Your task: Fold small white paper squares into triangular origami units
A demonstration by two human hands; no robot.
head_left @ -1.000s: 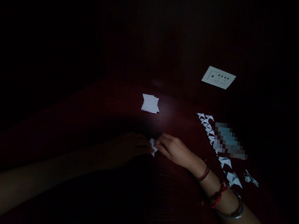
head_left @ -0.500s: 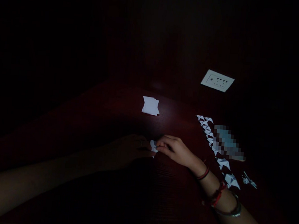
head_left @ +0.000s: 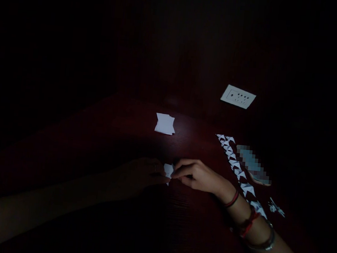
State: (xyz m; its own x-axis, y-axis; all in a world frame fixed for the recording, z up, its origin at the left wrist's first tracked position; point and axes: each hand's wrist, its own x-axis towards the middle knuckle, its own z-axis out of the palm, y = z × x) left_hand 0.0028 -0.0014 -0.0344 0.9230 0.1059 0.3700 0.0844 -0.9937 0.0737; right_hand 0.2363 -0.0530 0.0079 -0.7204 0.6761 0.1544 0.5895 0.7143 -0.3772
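A small piece of white folded paper (head_left: 168, 170) lies between my hands, low over the dark red table. My left hand (head_left: 148, 172), deep in shadow with a ring on one finger, pinches its left side. From the right, my right hand (head_left: 198, 174) has its thumb and fingertips closed on the paper's right edge. The paper's exact folds are too dim to make out. Beyond the hands sits a stack of white paper sheets (head_left: 165, 124).
A row of folded white paper pieces (head_left: 233, 163) runs along the right. Beside it lies a blurred, phone-shaped object (head_left: 253, 164) and a small pale tangled item (head_left: 276, 207). A socket panel (head_left: 238, 96) is set in the back wall. The surroundings are very dark.
The view has shifted slightly, so everything sits lower and farther left. My right hand's fingers have changed pose at the paper's right edge. My left hand keeps its hold.
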